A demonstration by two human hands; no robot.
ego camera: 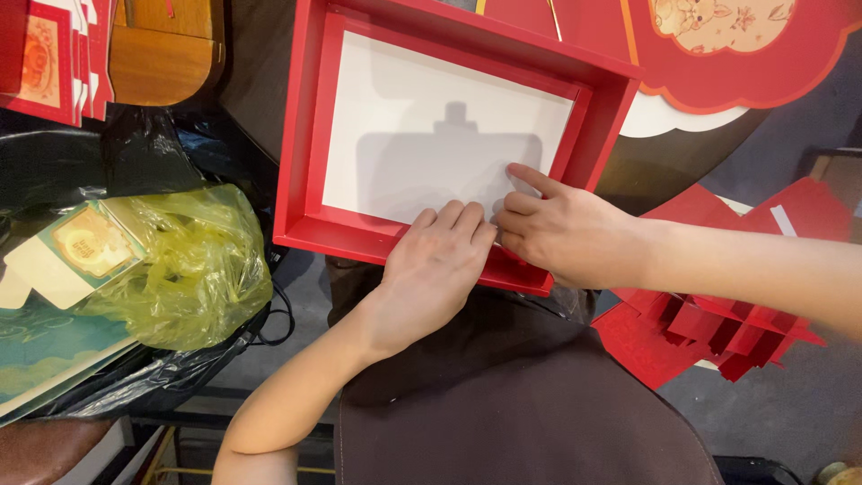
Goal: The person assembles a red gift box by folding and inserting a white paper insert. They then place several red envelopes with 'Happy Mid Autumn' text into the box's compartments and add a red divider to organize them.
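Head view: red box (301,193) lies open on the lap, white insert (422,126) inside. Left hand (435,265) flat, fingers together, pressing the insert's near edge, gripping nothing. Right hand (561,229) just beside it, forefinger stretched onto the insert, other fingers curled, holding nothing. Yellow bag (202,269) left; red card stack (709,328) right.

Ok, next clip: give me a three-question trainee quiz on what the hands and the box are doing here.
1. True or false: both hands rest on the white insert inside the red box.
2. Which hand's index finger points out flat on the insert: A) left hand B) right hand?
3. What lies left of the box, crumpled?

Key: 1 true; 2 B; 3 a yellow plastic bag.
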